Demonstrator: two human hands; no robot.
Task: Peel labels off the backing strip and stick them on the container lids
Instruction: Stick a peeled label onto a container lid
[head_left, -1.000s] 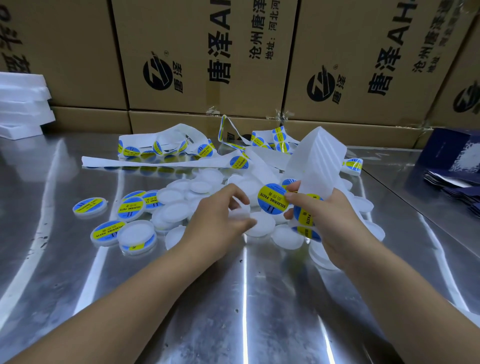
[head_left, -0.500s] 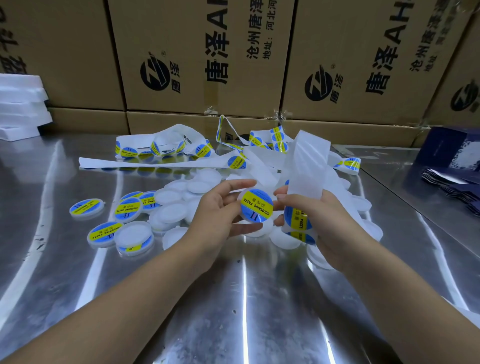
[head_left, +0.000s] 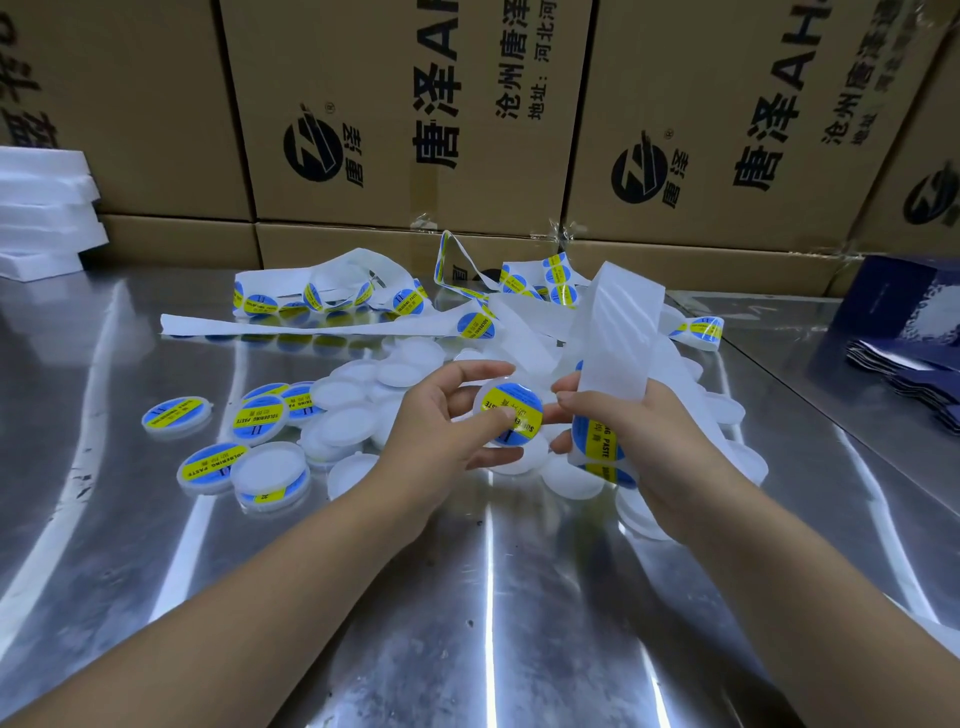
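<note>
Left hand (head_left: 441, 426) pinches the lid (head_left: 482, 396); its thumb should smooth the label (head_left: 519, 397) flat from centre outward; right hand (head_left: 649, 431) clutches the backing strip (head_left: 618, 332)

My left hand (head_left: 441, 421) grips a labelled lid (head_left: 511, 413) above the steel table (head_left: 467, 597), thumb pressing its label. My right hand (head_left: 639, 431) holds the backing strip (head_left: 618, 332). Bare lids (head_left: 410, 364) lie behind, labelled ones (head_left: 257, 418) to the left.
</note>
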